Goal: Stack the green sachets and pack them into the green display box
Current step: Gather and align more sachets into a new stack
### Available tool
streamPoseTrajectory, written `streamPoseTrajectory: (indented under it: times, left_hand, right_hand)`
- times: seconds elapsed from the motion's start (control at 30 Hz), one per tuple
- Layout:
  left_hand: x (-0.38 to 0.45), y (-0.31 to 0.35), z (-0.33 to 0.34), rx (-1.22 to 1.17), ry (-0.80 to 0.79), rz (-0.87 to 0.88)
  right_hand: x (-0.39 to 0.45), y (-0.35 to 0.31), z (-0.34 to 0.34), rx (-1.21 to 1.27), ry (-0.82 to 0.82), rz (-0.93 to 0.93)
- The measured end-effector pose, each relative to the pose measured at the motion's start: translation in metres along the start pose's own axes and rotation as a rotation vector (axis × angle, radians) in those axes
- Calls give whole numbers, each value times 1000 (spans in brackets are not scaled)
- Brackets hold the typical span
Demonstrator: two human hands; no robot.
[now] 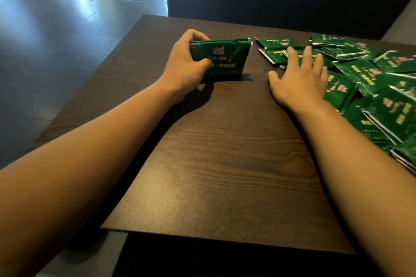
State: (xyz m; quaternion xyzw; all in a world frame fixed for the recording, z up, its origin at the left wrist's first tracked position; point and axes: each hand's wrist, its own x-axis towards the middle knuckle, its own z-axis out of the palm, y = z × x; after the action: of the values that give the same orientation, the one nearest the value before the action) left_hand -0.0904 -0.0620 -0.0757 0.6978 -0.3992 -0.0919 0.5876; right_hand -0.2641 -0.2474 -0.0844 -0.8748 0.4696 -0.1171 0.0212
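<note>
No words can be read here. The green box (221, 60) has a pink mark near its top and lines of yellow writing under it, but they are too blurry to read. The green sachets (364, 78), just to the right of the box, show the same pink mark and yellow writing, and that is too blurry as well.

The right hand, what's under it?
Loose green sachets lie under the spread fingers of the right hand; the palm hovers over the brown table. How many it covers is hidden.
</note>
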Motion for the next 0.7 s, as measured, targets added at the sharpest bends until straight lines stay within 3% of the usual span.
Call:
streamPoseTrajectory:
  times: [0.17,0.37,0.53,0.7]
  left_hand:
    - [0,1,0,2,12,-22]
    - [1,1,-3,-4,17,-27]
    - [0,2,-2,-25,22,-42]
    - [-1,2,-2,-72,107,-39]
  right_hand:
    - [-1,-3,-3,-42,-41,19]
    - [-4,3,-24,-161,2,-105]
    - [0,19,-22,-132,-262,-2]
    - [-10,8,-19,-46,-219,-173]
